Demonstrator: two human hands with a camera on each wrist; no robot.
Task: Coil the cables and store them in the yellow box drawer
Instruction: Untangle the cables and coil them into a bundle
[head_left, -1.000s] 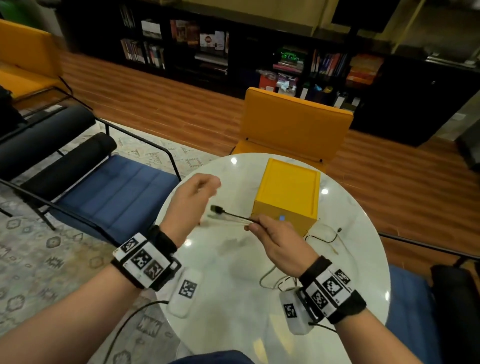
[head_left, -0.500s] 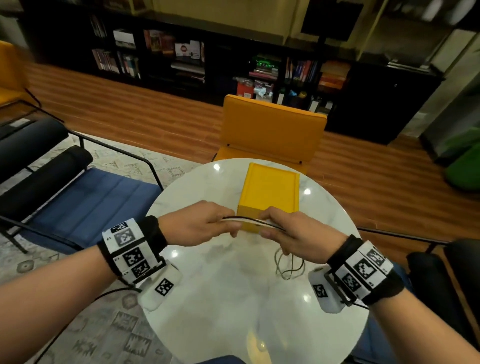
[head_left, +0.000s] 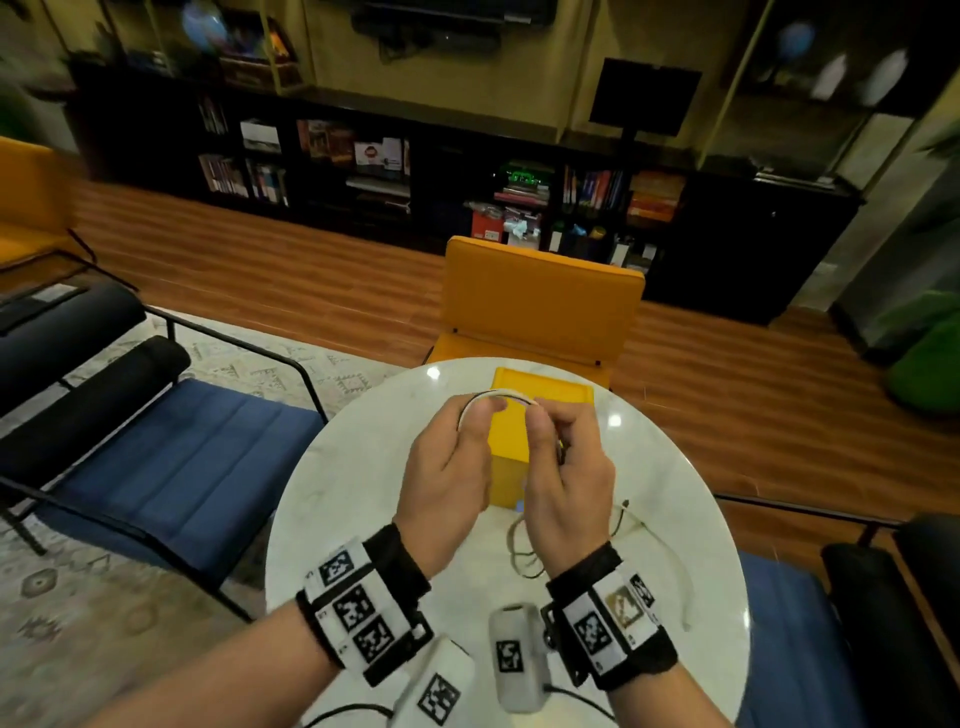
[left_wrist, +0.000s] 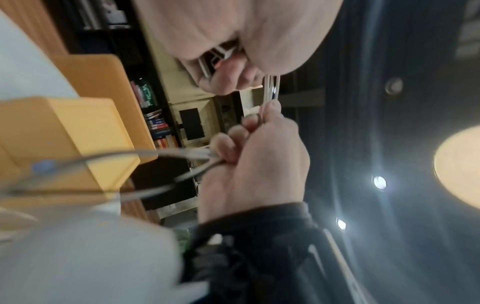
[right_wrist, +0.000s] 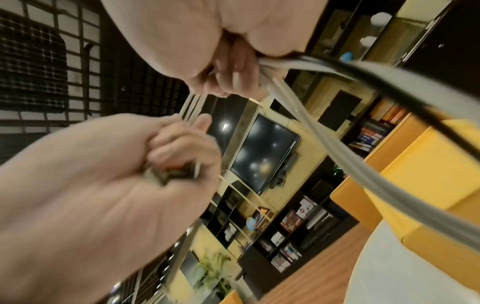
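Observation:
Both hands are raised over the round white table (head_left: 363, 519), close together in front of the yellow box (head_left: 563, 388). A grey-and-black cable (head_left: 500, 393) arcs between them as a small loop. My left hand (head_left: 477, 415) grips one side of the loop, with a plug end (right_wrist: 170, 174) inside its fist. My right hand (head_left: 541, 417) pinches the other side, and the cable's free length (right_wrist: 337, 148) hangs from it toward the table. The box front is mostly hidden behind my hands, so I cannot tell how its drawer stands. A second loose cable (head_left: 525, 558) lies on the table under my right wrist.
A thin pale cable (head_left: 675, 577) trails along the table's right side. A yellow chair (head_left: 540, 301) stands just behind the table. A blue-cushioned bench (head_left: 171, 467) with a black metal frame is at the left, and a dark seat (head_left: 893, 623) at the right.
Both hands rose and drew closer together. The cable, stretched nearly straight between them half a second ago, now bends into a small loop. My view tilted upward.

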